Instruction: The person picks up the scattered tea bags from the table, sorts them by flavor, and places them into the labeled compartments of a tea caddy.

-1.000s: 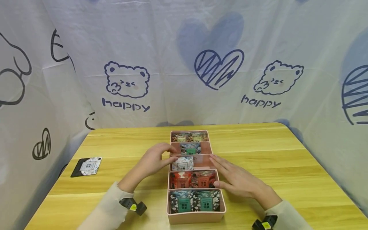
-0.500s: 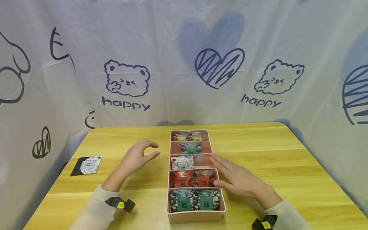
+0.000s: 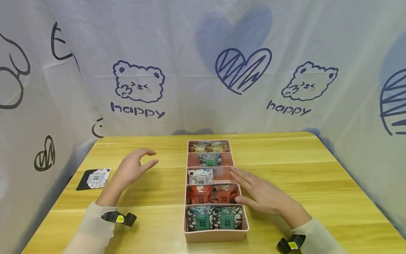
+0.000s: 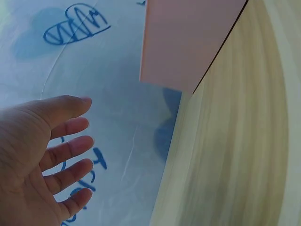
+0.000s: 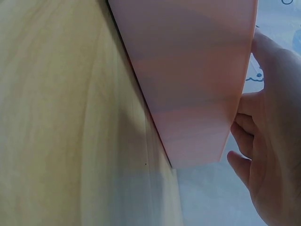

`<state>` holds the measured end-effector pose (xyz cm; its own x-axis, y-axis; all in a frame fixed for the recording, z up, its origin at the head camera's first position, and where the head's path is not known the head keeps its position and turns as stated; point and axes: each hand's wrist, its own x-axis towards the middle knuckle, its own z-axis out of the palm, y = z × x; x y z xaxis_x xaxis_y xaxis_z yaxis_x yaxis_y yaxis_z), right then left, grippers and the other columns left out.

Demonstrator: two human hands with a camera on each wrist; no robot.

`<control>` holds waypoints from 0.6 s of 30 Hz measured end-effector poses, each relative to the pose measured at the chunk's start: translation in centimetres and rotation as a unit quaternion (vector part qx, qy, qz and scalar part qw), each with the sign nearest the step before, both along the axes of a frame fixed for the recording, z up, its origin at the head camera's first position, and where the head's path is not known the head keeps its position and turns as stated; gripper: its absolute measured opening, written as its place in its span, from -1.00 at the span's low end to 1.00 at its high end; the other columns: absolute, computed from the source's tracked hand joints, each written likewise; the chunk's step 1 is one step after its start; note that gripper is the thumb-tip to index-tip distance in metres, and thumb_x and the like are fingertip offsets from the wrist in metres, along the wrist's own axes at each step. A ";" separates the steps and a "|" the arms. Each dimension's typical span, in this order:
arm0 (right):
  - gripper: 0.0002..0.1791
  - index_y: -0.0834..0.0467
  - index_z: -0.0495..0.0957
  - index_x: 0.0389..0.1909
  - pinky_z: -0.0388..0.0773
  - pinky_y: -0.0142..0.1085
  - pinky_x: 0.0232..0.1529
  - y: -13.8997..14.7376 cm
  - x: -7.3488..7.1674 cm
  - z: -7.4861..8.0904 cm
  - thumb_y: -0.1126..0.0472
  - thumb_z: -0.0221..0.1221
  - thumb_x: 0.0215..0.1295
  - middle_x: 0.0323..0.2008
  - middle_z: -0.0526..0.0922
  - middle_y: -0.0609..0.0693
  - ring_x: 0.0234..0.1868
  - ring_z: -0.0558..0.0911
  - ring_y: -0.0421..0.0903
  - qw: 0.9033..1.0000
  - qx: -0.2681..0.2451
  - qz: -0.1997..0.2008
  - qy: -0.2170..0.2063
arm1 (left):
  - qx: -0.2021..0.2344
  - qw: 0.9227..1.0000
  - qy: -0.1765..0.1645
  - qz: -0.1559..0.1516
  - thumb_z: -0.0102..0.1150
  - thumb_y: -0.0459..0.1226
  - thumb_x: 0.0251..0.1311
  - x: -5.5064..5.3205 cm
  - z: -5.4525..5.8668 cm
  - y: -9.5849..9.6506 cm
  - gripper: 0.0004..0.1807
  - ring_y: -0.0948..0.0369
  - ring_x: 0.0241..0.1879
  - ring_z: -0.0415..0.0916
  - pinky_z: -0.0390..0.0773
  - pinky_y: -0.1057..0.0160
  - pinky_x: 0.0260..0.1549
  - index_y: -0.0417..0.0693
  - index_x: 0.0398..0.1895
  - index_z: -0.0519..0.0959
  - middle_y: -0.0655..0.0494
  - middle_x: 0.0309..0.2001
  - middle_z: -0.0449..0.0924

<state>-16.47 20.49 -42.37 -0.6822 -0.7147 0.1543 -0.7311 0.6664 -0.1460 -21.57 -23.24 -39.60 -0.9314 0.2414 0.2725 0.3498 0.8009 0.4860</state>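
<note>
A long pink divided box stands on the table with sachets upright in its compartments. In the middle compartment a white sachet leans at the left, and bare pink wall shows beside it. My left hand is in the air left of the box, fingers loosely curved, with nothing in its grasp; the left wrist view shows the same hand apart from the box. My right hand rests its fingers and thumb along the box's right rim. The right wrist view has that hand touching the upper edge.
Red sachets and green-labelled sachets fill the two front compartments. One blue-green sachet and yellow-labelled sachets stand behind. A black-and-white sachet lies at the left of the wooden table. A printed cloth hangs behind.
My left hand has drawn back from the white sachet and moved left, away from the box. The right hand keeps its place on the rim. The head view has tilted slightly.
</note>
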 end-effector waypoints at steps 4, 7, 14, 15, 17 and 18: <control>-0.16 0.06 -0.07 0.57 0.27 -0.04 0.35 0.0 -0.1 0.0 -0.24 -0.03 0.44 0.55 -0.09 -0.07 0.47 0.14 0.01 1.000 -0.005 0.003 -0.003 | -0.005 1.000 -0.013 0.017 0.21 -0.08 0.32 0.0 0.3 -1.1 -0.58 -0.17 0.21 0.37 0.34 -0.21 0.19 -0.16 0.11 0.57 -0.17 0.14 0.54; -0.15 0.08 -0.05 0.56 0.29 -0.03 0.34 -0.1 -0.1 0.1 -0.24 -0.02 0.44 0.55 -0.08 -0.06 0.46 0.15 0.02 1.000 -0.007 0.004 -0.007 | -0.010 0.999 -0.025 0.028 0.20 -0.07 0.33 0.0 0.4 -2.2 -0.55 -0.19 0.24 0.33 0.31 -0.23 0.21 -0.17 0.15 0.54 -0.20 0.17 0.51; -0.16 0.09 -0.04 0.56 0.25 -0.01 0.35 -0.1 -0.1 0.0 -0.21 0.01 0.44 0.55 -0.06 -0.03 0.46 0.16 0.06 1.000 -0.015 0.008 -0.009 | -0.019 0.998 -0.046 0.050 0.17 -0.04 0.35 0.0 0.4 -5.5 -0.45 -0.26 0.27 0.25 0.23 -0.31 0.21 -0.25 0.22 0.47 -0.28 0.21 0.44; -0.16 0.09 -0.03 0.56 0.26 -0.01 0.35 -0.1 -0.1 0.0 -0.21 0.01 0.43 0.55 -0.06 -0.03 0.46 0.16 0.06 1.000 -0.017 0.008 -0.007 | -0.022 0.997 -0.049 0.052 0.17 -0.04 0.35 0.0 0.3 -5.9 -0.44 -0.26 0.27 0.24 0.23 -0.31 0.21 -0.25 0.24 0.46 -0.29 0.22 0.43; -0.16 0.09 -0.03 0.56 0.28 0.00 0.34 0.0 -0.1 -0.1 -0.21 0.01 0.43 0.55 -0.06 -0.03 0.45 0.17 0.06 1.000 -0.019 0.008 -0.004 | -0.030 0.996 -0.059 0.052 0.18 -0.04 0.34 -0.1 0.1 -6.9 -0.42 -0.28 0.27 0.23 0.22 -0.32 0.21 -0.27 0.25 0.44 -0.31 0.23 0.41; -0.16 0.09 -0.03 0.56 0.29 0.00 0.33 0.0 -0.1 -0.2 -0.21 0.01 0.43 0.55 -0.06 -0.03 0.45 0.17 0.06 1.000 -0.020 0.009 -0.002 | -0.034 0.996 -0.065 0.051 0.19 -0.03 0.33 -0.1 -0.1 -7.4 -0.40 -0.29 0.27 0.22 0.22 -0.32 0.21 -0.27 0.26 0.43 -0.32 0.24 0.40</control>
<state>-16.59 20.46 -42.54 -0.6697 -0.7201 0.1814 -0.7426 0.6464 -0.1753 -21.71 -30.64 -39.67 -0.9783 0.1578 0.1344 0.2029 0.8614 0.4656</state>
